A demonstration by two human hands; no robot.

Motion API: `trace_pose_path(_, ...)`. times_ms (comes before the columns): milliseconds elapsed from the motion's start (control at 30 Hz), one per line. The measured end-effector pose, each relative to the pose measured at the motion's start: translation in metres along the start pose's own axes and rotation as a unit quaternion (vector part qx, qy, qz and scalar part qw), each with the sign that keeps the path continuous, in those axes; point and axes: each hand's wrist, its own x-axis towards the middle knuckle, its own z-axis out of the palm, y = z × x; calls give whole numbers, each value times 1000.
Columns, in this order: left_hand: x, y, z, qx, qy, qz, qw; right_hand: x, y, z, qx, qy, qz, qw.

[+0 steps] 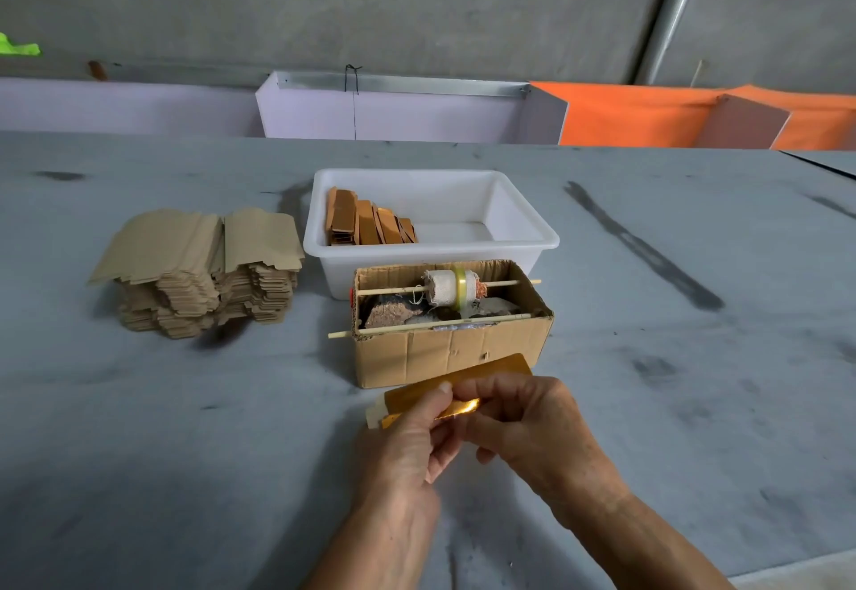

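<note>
item in hand: gold card (491,369), a glossy foil-faced blank, held low and centre over the table (185,450), just in front of a cardboard box (444,353). it lies slantwise, with its rounded far corner up to the right and its pale lower-left end sticking out past the left hand (407,432).

fingers (442,392), left hand: the thumb is pressed onto the card's near face and the rest curl beneath it, pinching the card.

fingers, right hand (523,413): curled over the card's near edge, right beside the left thumb, gripping it. a bright glint shows on a folded strip between the two hands.

cardboard box: open-topped and plain brown, with two thin wooden sticks (389,291) laid across it. the far stick carries a white roll (451,288) with a yellow-green band, and rough lumps lie underneath.

white tub (523,237): plastic, just behind the box. orange-brown folded pieces (366,221) lean in a row at its left end.

stack of tan card blanks (208,265): on the table left of the tub, well apart from the hands, with the top sheets fanned.
</note>
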Motion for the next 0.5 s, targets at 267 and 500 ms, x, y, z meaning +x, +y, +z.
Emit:
trace_pose_path(267, 6, -1, 5, 8, 21, 53, 998, 0, 2, 1, 6, 5, -25, 1000)
trace_pose_path(500, 1, 4, 13, -5, 38, 68, 997, -2, 5, 2, 37, 47, -58, 997)
